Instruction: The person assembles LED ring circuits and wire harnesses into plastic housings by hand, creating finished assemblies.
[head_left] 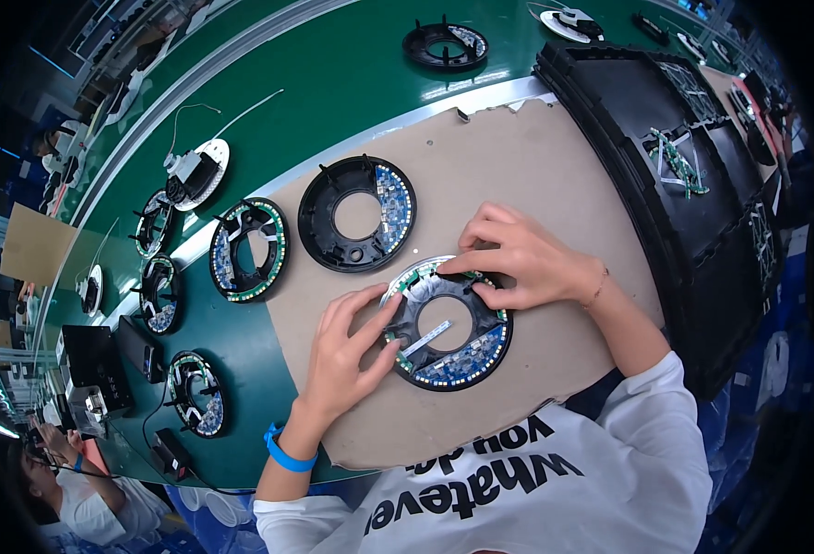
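Note:
A black ring-shaped housing lies on the cardboard in front of me. A blue circuit board fills its near side, and a curved strip of LEDs runs along its far-left rim. A short white flat cable reaches into the central hole. My left hand grips the housing's left side, fingers on the rim and thumb by the cable's end. At the far-right rim, my right hand has thumb and fingers closed on the curved LED strip; its fingertips partly hide the contact.
Another black ring housing lies just beyond, with an LED-lined ring to its left. Several more rings and white round units stand on the green table. A black compartmented tray with circuit boards borders the cardboard on the right.

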The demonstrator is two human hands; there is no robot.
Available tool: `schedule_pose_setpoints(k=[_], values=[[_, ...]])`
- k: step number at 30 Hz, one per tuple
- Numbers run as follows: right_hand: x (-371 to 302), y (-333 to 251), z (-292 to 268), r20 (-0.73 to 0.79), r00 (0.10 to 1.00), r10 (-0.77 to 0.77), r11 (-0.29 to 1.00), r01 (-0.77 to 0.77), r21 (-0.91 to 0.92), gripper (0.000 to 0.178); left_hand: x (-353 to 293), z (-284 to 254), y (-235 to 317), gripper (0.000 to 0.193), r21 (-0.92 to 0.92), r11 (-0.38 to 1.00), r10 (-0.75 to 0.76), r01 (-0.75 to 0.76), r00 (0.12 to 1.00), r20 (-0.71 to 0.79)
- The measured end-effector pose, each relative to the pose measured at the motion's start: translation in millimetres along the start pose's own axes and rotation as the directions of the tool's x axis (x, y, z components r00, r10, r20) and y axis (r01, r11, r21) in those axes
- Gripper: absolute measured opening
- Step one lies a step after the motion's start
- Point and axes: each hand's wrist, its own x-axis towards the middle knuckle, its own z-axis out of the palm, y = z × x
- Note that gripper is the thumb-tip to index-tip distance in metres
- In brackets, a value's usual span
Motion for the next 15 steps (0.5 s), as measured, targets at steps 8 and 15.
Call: schedule_pose_setpoints(k=[8,15], values=[[-0.2,2.7,3.7,-0.030,0.997,-0.073,0.993,0.070,-0.092,0.038,1.6,-0.3,2.1,0.051,-0.048,0.999,0.010,-0.009,1.000,0.014],[-1.2,0.9,2.3,0.003,0.998,-0.057,0.989,0.057,-0.133,0.038,3.2,0.1,0.8,0.045,0.005,0.999,0.053,-0.053,0.999,0.010]])
